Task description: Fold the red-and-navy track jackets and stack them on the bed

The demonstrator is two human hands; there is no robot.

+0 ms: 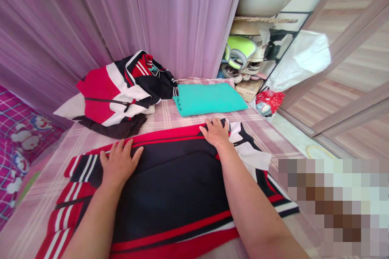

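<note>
While left hand [118, 164] and right hand [216, 132] lie spread wide, dark garment [173, 186] beneath, checked cloth [163, 115] beyond its far edge

No text can be read; the reddish marks [250, 93] on the box [245, 89] beyond the right hand [215, 131] are too small.

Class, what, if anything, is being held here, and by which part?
Nothing appears held: the left hand and right hand lie spread on the dark garment.
</note>
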